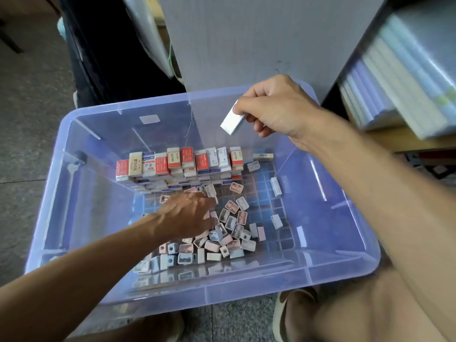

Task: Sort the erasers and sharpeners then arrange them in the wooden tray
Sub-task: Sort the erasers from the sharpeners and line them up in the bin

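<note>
plain white eraser [232, 122], pinched aloft

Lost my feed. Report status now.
Right hand pinches white rectangular eraser above clear plastic bin. Left hand down among pastel sharpeners. Nothing blocking.

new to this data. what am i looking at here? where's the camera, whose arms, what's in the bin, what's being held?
No robot here: a person works with bare hands. The single picture comes from a wide-angle camera on the person's head, looking down, so the arms enter from the bottom. On the floor sits a clear plastic bin. Along its far side, boxed erasers stand in stacked rows; nearer the camera lies a loose pile of small pastel sharpeners. The right hand pinches one white eraser above the bin. The left hand reaches into the sharpeners; its grip is hidden. No wooden tray is visible.
</note>
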### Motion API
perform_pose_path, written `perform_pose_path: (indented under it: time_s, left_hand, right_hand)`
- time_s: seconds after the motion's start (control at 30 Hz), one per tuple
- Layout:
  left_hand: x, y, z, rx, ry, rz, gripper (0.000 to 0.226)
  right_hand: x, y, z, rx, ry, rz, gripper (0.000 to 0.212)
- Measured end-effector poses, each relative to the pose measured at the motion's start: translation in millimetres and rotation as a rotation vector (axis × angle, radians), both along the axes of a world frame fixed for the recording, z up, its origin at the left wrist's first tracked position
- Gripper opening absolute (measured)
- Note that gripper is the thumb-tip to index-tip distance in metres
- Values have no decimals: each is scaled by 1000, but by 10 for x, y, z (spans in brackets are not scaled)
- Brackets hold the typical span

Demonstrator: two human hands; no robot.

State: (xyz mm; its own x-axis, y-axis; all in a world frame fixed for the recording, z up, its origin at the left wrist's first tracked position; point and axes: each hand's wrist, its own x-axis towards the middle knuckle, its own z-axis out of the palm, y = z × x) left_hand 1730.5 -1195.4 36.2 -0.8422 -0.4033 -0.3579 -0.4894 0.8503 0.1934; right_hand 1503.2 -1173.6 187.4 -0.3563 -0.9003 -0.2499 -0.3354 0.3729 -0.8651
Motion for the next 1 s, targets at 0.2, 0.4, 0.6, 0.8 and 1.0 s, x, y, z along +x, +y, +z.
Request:
perform_pose_path:
  time_s: [0.2, 0.4, 0.6, 0.8, 1.0]
  left_hand:
    - [-486, 156, 95, 54, 191, -49, 52]
    - [-1098, 193, 39, 110, 174, 19, 55]
    - [-1645, 142, -72, 79, 163, 100, 69]
    - [-1744, 83, -155, 65, 83, 71, 67]
    - [-1599, 310, -242, 107, 74, 91, 81]
  right_hand:
    - [-277, 269, 169, -75, -6, -119, 30]
    - [-540, 549, 146, -71, -13, -207, 23]
    - [-722, 627, 65, -76, -57, -267, 24]
    - [-802, 660, 14, -39, -65, -269, 15]
    - [-812, 687, 3, -34, -84, -280, 17]
